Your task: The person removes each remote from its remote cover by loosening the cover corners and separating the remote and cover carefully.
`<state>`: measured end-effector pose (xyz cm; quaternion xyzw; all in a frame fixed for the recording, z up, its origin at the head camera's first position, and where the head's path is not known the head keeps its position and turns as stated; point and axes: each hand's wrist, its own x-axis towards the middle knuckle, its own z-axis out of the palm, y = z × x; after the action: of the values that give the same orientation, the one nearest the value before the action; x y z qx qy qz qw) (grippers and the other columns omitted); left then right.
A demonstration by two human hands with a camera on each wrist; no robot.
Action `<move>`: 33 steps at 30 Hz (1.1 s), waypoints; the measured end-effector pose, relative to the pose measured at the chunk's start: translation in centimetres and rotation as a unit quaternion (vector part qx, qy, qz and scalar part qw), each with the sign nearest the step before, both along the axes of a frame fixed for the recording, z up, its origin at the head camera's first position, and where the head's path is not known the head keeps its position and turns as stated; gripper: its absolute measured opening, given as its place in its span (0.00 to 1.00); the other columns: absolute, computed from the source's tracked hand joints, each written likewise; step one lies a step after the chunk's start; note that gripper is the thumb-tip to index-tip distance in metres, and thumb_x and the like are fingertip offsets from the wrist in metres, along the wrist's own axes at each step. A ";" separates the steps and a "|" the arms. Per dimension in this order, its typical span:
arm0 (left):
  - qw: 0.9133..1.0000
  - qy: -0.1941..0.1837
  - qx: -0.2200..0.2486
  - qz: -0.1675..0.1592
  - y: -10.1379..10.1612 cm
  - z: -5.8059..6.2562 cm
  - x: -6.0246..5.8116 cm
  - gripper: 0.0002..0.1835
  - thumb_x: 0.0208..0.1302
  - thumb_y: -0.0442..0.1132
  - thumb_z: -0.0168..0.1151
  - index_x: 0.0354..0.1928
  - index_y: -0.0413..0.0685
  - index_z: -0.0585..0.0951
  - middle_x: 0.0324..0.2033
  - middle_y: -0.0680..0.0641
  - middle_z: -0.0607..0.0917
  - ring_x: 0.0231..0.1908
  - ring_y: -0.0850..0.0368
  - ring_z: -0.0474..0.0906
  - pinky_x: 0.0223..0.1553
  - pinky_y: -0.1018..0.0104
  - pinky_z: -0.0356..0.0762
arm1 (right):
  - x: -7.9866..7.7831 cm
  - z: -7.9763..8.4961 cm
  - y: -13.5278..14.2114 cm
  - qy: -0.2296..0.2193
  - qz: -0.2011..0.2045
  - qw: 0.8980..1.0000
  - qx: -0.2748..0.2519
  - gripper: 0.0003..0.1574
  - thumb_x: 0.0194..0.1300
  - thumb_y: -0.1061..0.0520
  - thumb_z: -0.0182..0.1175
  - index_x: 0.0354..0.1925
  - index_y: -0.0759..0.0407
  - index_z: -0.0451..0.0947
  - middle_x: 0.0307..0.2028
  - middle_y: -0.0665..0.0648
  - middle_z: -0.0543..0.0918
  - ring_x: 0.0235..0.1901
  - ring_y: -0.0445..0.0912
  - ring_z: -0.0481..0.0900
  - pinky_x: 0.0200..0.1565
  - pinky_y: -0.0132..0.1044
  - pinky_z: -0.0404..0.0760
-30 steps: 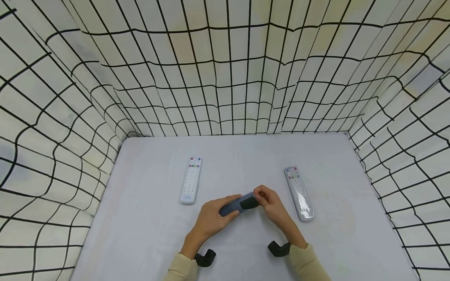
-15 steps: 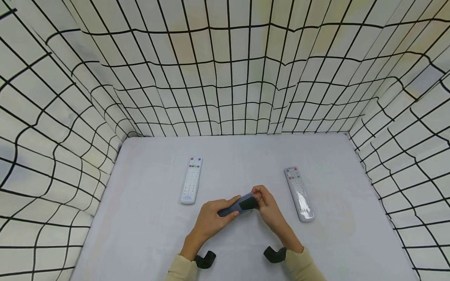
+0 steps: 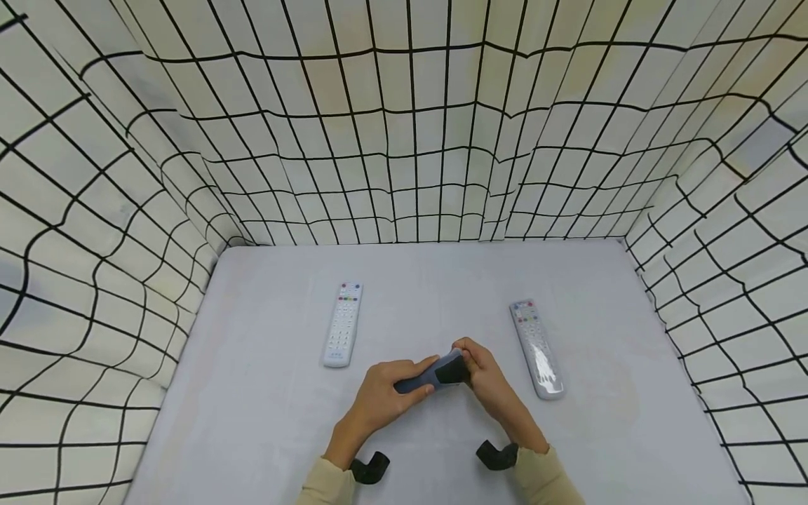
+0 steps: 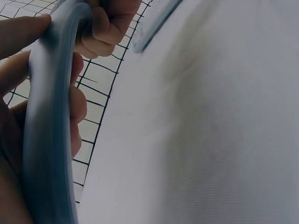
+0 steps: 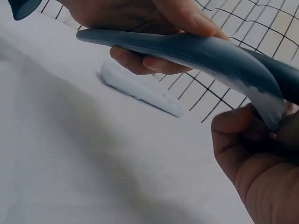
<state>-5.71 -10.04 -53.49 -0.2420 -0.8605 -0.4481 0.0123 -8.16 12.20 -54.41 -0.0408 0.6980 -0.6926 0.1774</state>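
In the head view, my left hand [image 3: 381, 393] grips a slim blue-grey remote control [image 3: 413, 382] near its left end, with the thumb along the near side. A black patch [image 3: 451, 370] shows at its other end. My right hand [image 3: 482, 368] pinches that end, fingers curled. The right wrist view shows the remote's curved blue side, with clear film-like material [image 5: 268, 100] at the tip between the right thumb and fingers. Fingers of the left hand [image 4: 14, 74] wrap the body in the left wrist view. The remote's button face is not visible.
On the white table [image 3: 271, 421] a white remote control [image 3: 343, 326] lies to the left, buttons up. Another remote [image 3: 538, 348] with a glossy, plastic-looking cover lies to the right. Black wrist camera mounts [image 3: 371, 468] stick inward from the sleeves. Grid-patterned cloth walls [image 3: 404, 140] surround the table.
The right wrist has shifted slightly left and down over the second. The held remote has turned a little, so more of the black patch shows. The two lying remotes have stayed put.
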 end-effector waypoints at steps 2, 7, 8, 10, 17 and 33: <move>1.000 0.008 0.002 -0.012 0.0 0.1 0.0 0.25 0.61 0.52 0.68 0.61 0.68 0.79 0.38 0.60 0.89 0.31 0.69 0.77 0.35 0.74 0.76 | 0.0 -0.4 0.3 -0.019 0.025 0.999 -0.044 0.14 0.78 0.55 0.42 0.43 0.64 0.69 0.34 0.51 0.67 0.29 0.40 0.66 0.29 0.28 0.67; 0.999 0.023 -0.009 -0.027 0.4 0.2 -0.2 0.24 0.62 0.56 0.67 0.61 0.72 0.78 0.36 0.63 0.88 0.29 0.71 0.74 0.32 0.78 0.72 | 0.1 -1.4 1.1 -0.013 0.072 0.991 -0.114 0.14 0.78 0.51 0.45 0.43 0.59 0.70 0.33 0.46 0.69 0.30 0.37 0.68 0.30 0.27 0.68; 0.999 0.023 -0.005 -0.028 0.4 0.1 -0.2 0.24 0.62 0.56 0.66 0.61 0.71 0.78 0.36 0.63 0.88 0.29 0.71 0.74 0.32 0.78 0.72 | 0.1 -1.4 1.2 -0.011 0.077 0.990 -0.122 0.13 0.78 0.51 0.46 0.43 0.59 0.71 0.33 0.46 0.70 0.30 0.37 0.68 0.31 0.27 0.68; 0.999 0.023 0.009 -0.027 0.5 0.0 -0.2 0.24 0.62 0.55 0.67 0.61 0.68 0.79 0.38 0.62 0.88 0.31 0.71 0.76 0.34 0.77 0.74 | 0.0 -1.4 1.2 -0.008 0.086 0.987 -0.132 0.11 0.77 0.52 0.47 0.44 0.59 0.71 0.34 0.46 0.72 0.31 0.37 0.69 0.33 0.27 0.70; 0.997 0.045 0.063 -0.019 0.4 -0.2 -0.3 0.26 0.60 0.50 0.70 0.61 0.60 0.80 0.44 0.56 0.89 0.36 0.66 0.82 0.39 0.71 0.80 | -0.4 -0.7 0.5 -0.020 0.103 0.988 -0.116 0.09 0.75 0.50 0.52 0.43 0.54 0.72 0.34 0.45 0.72 0.30 0.37 0.67 0.32 0.27 0.69; 0.990 -0.060 0.104 0.078 1.3 -0.8 -0.8 0.24 0.62 0.50 0.69 0.59 0.69 0.75 0.43 0.52 0.88 0.39 0.63 0.80 0.40 0.69 0.77 | -1.1 0.2 0.0 -0.041 0.037 0.982 -0.183 0.19 0.77 0.49 0.49 0.59 0.56 0.70 0.52 0.52 0.78 0.42 0.42 0.78 0.43 0.35 0.79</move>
<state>-6.50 -8.76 -54.24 -0.1439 -0.8250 -0.5462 0.0209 -9.24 12.19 -54.23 -0.0697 0.5495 -0.8026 0.2213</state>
